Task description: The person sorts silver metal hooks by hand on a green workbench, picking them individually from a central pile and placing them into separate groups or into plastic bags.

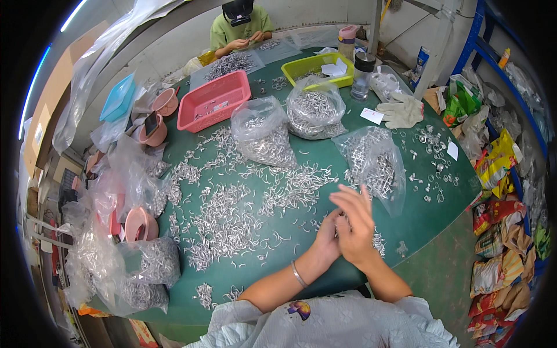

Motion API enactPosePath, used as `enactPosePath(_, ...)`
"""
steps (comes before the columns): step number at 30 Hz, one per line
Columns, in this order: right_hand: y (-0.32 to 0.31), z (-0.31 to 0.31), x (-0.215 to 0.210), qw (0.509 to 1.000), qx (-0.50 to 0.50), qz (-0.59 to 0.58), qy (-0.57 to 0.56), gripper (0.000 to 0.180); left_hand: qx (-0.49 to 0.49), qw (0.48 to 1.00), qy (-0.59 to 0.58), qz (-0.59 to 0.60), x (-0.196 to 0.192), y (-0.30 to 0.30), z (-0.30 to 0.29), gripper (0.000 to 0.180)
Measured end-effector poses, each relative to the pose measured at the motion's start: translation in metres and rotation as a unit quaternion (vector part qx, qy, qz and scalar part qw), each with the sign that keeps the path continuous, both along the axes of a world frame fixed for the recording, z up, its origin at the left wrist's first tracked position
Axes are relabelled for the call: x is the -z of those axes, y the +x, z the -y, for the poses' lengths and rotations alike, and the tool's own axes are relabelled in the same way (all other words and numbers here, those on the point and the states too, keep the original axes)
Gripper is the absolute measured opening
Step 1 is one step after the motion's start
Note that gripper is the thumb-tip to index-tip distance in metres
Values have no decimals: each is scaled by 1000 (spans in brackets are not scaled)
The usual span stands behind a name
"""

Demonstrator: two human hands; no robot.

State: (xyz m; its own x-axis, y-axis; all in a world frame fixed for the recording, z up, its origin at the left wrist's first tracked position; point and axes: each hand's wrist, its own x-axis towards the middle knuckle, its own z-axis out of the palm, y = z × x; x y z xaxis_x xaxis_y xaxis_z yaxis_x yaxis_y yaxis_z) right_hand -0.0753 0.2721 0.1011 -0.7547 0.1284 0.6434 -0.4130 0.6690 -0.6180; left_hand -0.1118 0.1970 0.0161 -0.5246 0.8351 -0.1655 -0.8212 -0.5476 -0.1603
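Silver metal pieces spread and bagged across a green table

In the head view, loose curved metal pieces [223, 223] were strewn over the left and middle of the green table [429, 216], left of the person's hands. The left hand [326, 239], below a bangle [298, 274], was held half curled. The right hand [355, 225] was laid against it, its long fingers raised and nearly straight. Whether a piece was held between them could not be told.

By the look of things, the work was judged to be only partly done. A standing clear bag [264, 139] and a second bag [316, 113] behind it had been well filled with metal parts, and longer rod-like pieces were contained in a flatter bag [376, 159] near the right fingertips. Much was left unbagged: the broad loose spread, and ring-shaped fittings [430, 139] scattered on the right. Only a few pieces were held in the pink basket [213, 104].

The palms and the gap between them were hidden by the overlapping fingers, and the pieces just behind the right wrist were partly covered. The contents of the yellow-green basket [293, 71] were partly blocked by the second bag. Whatever was handled by the co-worker's hands [246, 43] was too small to make out.
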Motion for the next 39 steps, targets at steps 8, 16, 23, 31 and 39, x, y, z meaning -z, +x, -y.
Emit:
enactPosePath(8, 29, -88, 47, 943, 266, -69, -190, 26, -47, 986, -116, 107, -57, -101, -4, 13)
enactPosePath(16, 37, -150, 132, 881, 399, -54, -249, 29, -299, 745, -478, -358, -111, -278, -68, 30)
enactPosePath(23, 37, -152, 132, 892, 400, -24, -209, 28, -204, 297, -709, -607, -95, -308, -61, 39)
enactPosePath(31, 31, -166, 145, 893, 381, -57, -234, 26, -266, 474, -519, -659, -137, -228, -26, 33)
enactPosePath(39, 103, -151, 92, 931, 147, 160, -294, 21, 90, 819, -393, -408, -123, 10, 67, 34)
